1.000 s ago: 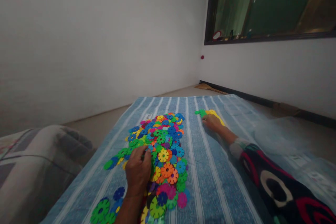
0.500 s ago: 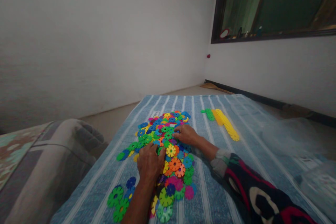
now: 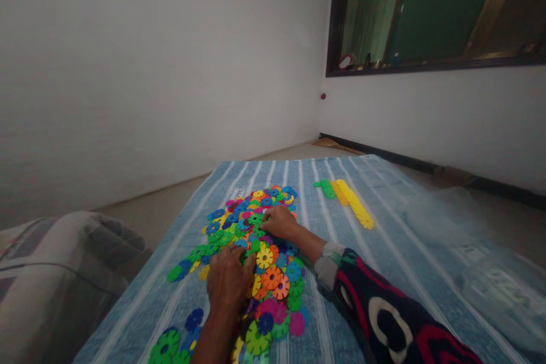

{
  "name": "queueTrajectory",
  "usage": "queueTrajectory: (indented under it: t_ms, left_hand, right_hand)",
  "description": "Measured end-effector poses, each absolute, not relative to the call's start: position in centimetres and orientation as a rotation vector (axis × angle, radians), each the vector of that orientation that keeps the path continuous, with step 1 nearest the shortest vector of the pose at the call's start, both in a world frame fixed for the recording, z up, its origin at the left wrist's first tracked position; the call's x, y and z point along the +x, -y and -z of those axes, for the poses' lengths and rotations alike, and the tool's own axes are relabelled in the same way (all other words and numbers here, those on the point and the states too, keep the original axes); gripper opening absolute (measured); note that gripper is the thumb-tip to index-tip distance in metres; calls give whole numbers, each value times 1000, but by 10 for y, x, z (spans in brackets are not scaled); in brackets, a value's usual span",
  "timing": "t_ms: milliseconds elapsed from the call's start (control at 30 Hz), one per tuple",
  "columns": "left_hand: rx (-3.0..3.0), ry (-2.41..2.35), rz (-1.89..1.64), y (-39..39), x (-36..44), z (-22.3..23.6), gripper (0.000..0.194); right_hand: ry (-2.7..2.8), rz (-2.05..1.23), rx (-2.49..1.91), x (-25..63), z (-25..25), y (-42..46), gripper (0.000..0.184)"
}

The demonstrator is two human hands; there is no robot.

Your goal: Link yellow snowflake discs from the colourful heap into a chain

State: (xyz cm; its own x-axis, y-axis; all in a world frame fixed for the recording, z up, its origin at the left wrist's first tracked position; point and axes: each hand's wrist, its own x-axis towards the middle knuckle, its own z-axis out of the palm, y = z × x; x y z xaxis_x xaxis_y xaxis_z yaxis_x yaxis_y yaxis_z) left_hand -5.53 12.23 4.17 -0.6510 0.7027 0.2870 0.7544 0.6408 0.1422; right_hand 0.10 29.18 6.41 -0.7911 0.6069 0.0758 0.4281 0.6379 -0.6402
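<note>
A heap of notched plastic snowflake discs [image 3: 265, 257] in many colours lies along the striped cloth. My left hand [image 3: 229, 281] rests on the heap's left side, thumb apart from its fingers, back of the hand up. Further away, my right hand [image 3: 279, 222] reaches in from the right, with thumb and fingertips drawn together at a green disc [image 3: 258, 231]; the fingers partly hide it. Close to these fingertips lies another green disc [image 3: 255, 219]. To the right of the heap, overlapping discs form a yellow row [image 3: 357, 207], a shorter orange row [image 3: 339, 193] and a green row [image 3: 327, 189].
Blue-and-white striped cloth [image 3: 345, 301] covers the table. Clear plastic bags [image 3: 495, 278] lie along its right side. A draped grey cloth [image 3: 85, 261] stands at the left. Behind are a white wall [image 3: 170, 68] and a dark-framed window [image 3: 426, 17].
The view has turned slightly right, so the scene sits further left. My right hand's fingers have drawn together at a green disc. My left hand stays on the heap.
</note>
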Motion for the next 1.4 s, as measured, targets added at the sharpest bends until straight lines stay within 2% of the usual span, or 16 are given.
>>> queueTrajectory:
  t_ms: [67,167,400,600,767,1133,1400]
  left_hand:
    - [-1184,2655,366,-122,-55,-43,33]
    - [-1160,2679,353,-122,-54,-45,34]
    - [-1149,2691,540,-123,-60,-36,37]
    - [-1196,2519,760,-123,-70,-24,30]
    - [-1173,2419,874,-122,-71,-23,22]
    - [-1155,2420,982,-122,-68,-27,25]
    - [-1169,2361,1133,-123,-63,-35,30]
  right_hand:
    - [2521,-1018,-830,5,-65,-305,11]
    - [2490,-1020,-889,23,-71,-339,15]
    - [2417,-711,-1177,101,-78,-447,16]
    - [2486,-527,-1248,133,-68,-485,18]
    - [2541,-458,-1257,131,-64,-488,22]
    - [2551,-278,-1376,125,-69,-469,30]
    - [2701,-433,-960,95,-79,-376,24]
